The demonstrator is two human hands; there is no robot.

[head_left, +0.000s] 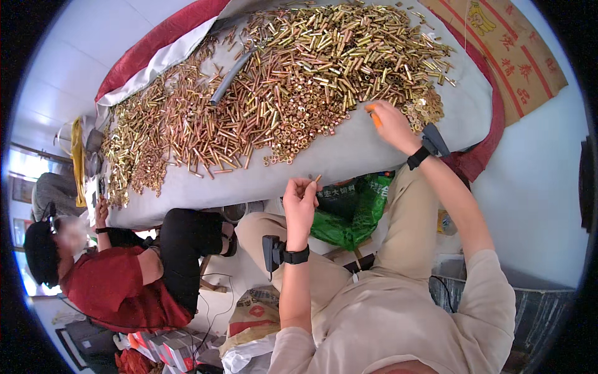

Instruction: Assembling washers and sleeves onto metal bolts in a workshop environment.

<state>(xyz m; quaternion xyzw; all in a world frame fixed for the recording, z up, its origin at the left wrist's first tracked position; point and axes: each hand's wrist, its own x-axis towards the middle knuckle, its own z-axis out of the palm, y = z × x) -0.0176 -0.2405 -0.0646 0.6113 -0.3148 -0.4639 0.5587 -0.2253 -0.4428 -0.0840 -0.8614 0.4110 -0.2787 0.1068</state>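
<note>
My left hand (301,204) is closed, pinching a small brass-coloured metal tube or pin (318,178) that pokes out past the fingertips, above the green bag. Farther right, my right hand (393,127) reaches over the grey tabletop (349,138) with bent fingers. Orange covers (374,115) sit on its fingertips, and whatever lies between them cannot be made out. Close to it are a small cluster of nuts (426,111) and a larger pile of nuts (305,121). Behind them spreads a broad heap of golden metal tubes (336,47).
A grey tube (230,78) lies on the heap. Below the table edge, between my knees, hangs a green bag (349,218). At the left, a co-worker in a red shirt (112,283) sits by the table. Cardboard (507,56) stands at the far right.
</note>
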